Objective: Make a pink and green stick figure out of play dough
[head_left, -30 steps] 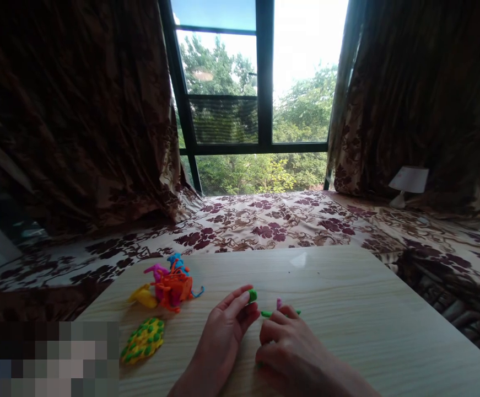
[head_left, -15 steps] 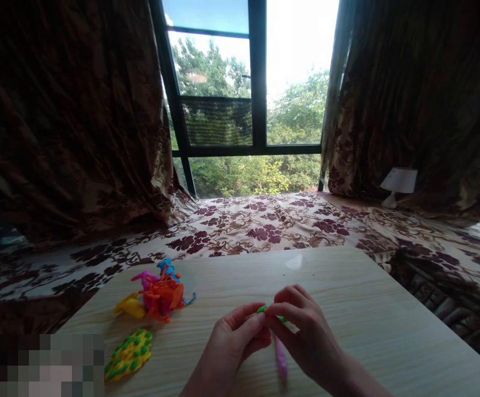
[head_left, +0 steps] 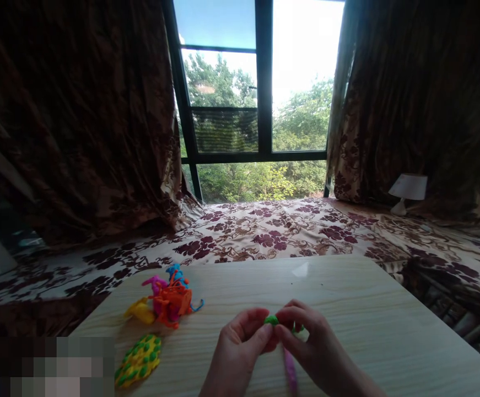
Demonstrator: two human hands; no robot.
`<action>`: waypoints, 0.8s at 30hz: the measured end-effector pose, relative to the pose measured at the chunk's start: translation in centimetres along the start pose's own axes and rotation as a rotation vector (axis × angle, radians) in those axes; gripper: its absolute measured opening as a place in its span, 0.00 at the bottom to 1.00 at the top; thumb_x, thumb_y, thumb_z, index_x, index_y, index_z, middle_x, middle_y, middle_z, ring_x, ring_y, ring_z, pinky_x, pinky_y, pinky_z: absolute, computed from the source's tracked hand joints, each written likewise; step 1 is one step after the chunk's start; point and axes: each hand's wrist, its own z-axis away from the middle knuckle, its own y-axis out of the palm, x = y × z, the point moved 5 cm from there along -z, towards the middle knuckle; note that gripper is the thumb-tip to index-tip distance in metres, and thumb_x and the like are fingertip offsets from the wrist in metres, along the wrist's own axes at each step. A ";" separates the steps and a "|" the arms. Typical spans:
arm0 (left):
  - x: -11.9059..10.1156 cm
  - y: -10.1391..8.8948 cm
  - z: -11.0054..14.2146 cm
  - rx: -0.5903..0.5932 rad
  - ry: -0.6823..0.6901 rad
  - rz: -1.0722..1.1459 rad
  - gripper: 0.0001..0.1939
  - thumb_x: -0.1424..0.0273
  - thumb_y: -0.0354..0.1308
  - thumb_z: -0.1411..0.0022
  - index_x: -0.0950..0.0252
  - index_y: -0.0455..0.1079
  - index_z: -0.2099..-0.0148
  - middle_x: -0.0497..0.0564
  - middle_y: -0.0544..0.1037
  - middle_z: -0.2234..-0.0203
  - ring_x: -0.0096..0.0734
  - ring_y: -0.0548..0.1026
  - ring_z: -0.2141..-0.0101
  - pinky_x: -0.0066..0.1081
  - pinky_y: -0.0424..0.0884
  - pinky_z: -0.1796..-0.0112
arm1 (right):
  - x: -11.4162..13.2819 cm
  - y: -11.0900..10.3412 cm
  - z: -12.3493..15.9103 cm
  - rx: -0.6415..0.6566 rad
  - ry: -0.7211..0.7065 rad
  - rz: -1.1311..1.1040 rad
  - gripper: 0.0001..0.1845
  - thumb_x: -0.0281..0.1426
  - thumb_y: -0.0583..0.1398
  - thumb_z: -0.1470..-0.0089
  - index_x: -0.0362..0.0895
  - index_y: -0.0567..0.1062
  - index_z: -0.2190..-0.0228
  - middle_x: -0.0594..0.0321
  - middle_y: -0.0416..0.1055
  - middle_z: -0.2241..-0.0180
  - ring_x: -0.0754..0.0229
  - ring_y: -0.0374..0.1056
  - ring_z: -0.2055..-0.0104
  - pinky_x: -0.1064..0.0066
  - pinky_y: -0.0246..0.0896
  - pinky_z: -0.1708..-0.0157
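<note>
A small lump of green modelling clay (head_left: pixel 271 320) is pinched between the fingertips of both hands, just above the table. My left hand (head_left: pixel 240 342) is closed, its thumb and forefinger pressed on the lump's left side. From the right, my right hand (head_left: pixel 312 333) pinches it too, and a bit more green shows behind those fingers. Beneath the hands lies a pink stick (head_left: pixel 290 370), partly covered by my right hand. A flat yellow clay piece with green dots (head_left: pixel 138 361) rests at the left on the table.
On the pale wooden table (head_left: pixel 367 320), a heap of orange, pink, blue and yellow clay shapes (head_left: pixel 172 302) sits at the left. Behind the table is a flower-patterned cloth (head_left: pixel 264 231) before a window. A white lamp (head_left: pixel 409 187) stands at the right.
The camera view has shifted a little, so everything appears lower and further right. Both hands still pinch the green clay, and more of the lump shows between the fingertips.
</note>
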 end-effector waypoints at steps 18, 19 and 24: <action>1.6 -1.3 -0.9 -0.123 -0.149 0.156 0.15 0.66 0.67 0.60 0.69 0.72 0.69 0.52 0.78 0.79 0.32 0.76 0.76 0.31 0.72 0.71 | 1.7 2.6 -1.3 0.013 -0.347 0.726 0.07 0.22 0.54 0.50 0.43 0.65 0.76 0.63 0.63 0.74 0.60 0.56 0.71 0.67 0.50 0.69; 1.6 -1.2 -0.9 -0.109 -0.151 0.182 0.14 0.67 0.67 0.59 0.69 0.71 0.69 0.53 0.78 0.79 0.32 0.76 0.76 0.31 0.72 0.70 | 1.5 2.6 -1.1 0.025 -0.346 0.718 0.07 0.22 0.54 0.49 0.44 0.66 0.76 0.63 0.63 0.74 0.60 0.56 0.70 0.67 0.50 0.69; 2.0 -1.5 -1.0 -0.115 -0.165 0.204 0.11 0.72 0.66 0.57 0.70 0.71 0.68 0.54 0.79 0.77 0.32 0.76 0.74 0.32 0.72 0.67 | 1.2 2.6 -0.9 0.117 -0.262 0.644 0.05 0.23 0.57 0.50 0.44 0.66 0.75 0.64 0.63 0.72 0.61 0.57 0.69 0.70 0.51 0.69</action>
